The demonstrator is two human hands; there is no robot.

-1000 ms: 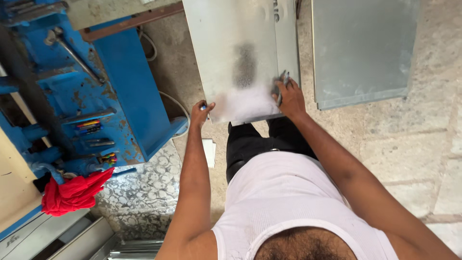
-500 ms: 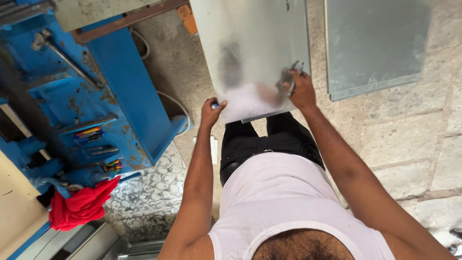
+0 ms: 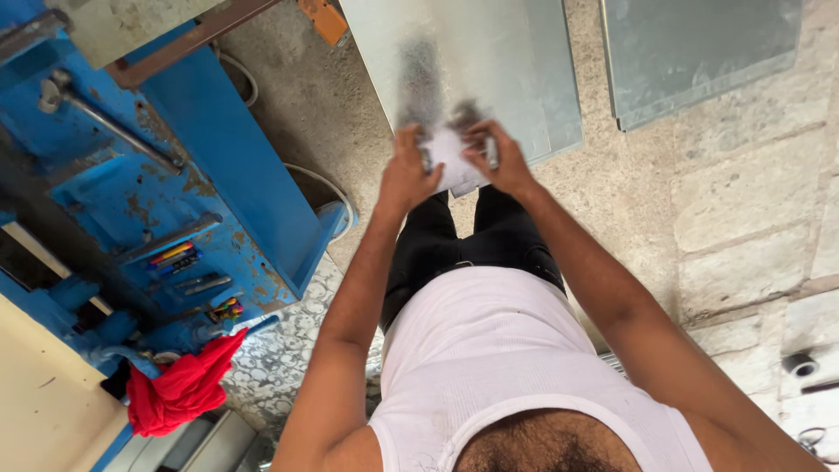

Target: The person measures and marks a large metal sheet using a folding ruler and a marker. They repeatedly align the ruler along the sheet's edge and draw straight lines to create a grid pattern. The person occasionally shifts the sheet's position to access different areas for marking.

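Note:
I look down past a white vest and black trousers at a shiny sheet of metal (image 3: 489, 79) held up in front of me. My left hand (image 3: 408, 172) grips its near edge just left of the middle. My right hand (image 3: 496, 156) grips the same edge a little to the right, fingers curled over it. The two hands are close together, with a bright glare on the metal between them. The sheet's far end runs out of the top of the view.
A worn blue machine (image 3: 149, 201) stands at the left, with small tools on its ledge and a red rag (image 3: 179, 391) hanging low. A second grey sheet (image 3: 699, 52) lies on the stone floor (image 3: 743, 218) at the upper right. A hose (image 3: 319, 183) curls by the machine.
Both hands have slid inward along the sheet's near edge, from its two corners to near its middle. The view has shifted slightly right.

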